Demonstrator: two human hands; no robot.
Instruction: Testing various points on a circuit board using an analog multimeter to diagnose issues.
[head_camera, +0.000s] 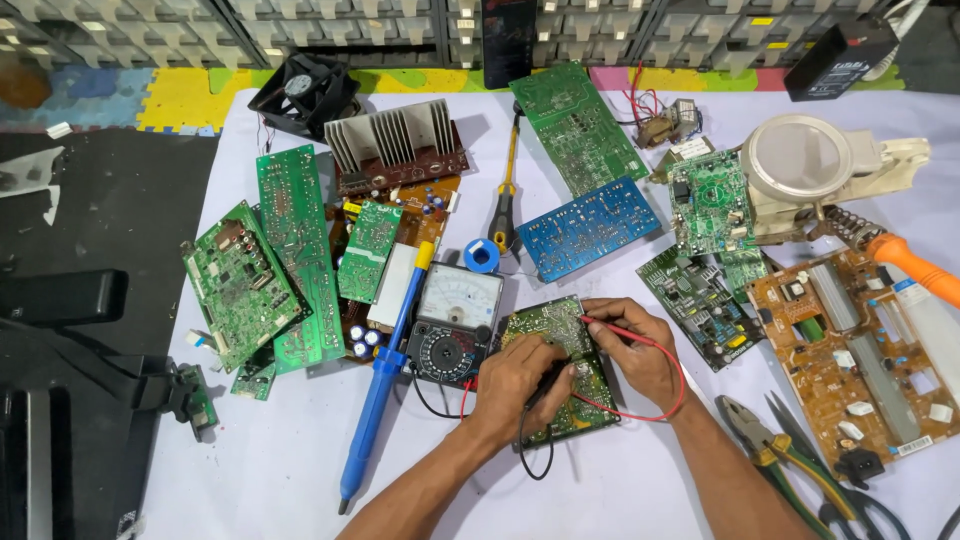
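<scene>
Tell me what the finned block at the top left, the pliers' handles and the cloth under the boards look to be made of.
Finned heat sink: bare metal, probably aluminium, going by its dull silver-grey fins.
Pliers: dark steel jaws; the handles look like yellow and green plastic or rubber sleeves, smooth and slightly glossy.
Table cover: pale lilac-white sheet with soft creases, likely cloth, though thin plastic sheeting cannot be ruled out.

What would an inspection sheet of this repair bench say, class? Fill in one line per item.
Surface: white table, crowded.
Job's things: green circuit board under both hands; analog meter beside it.
Clutter: many circuit boards, blue solder sucker, pliers, screwdriver, fan, magnifier lamp.
Grippers: left hand holds black probe; right hand holds red probe.
Cables: red and black leads loop by the board.
Surroundings: parts drawers, foam floor mats.
</scene>
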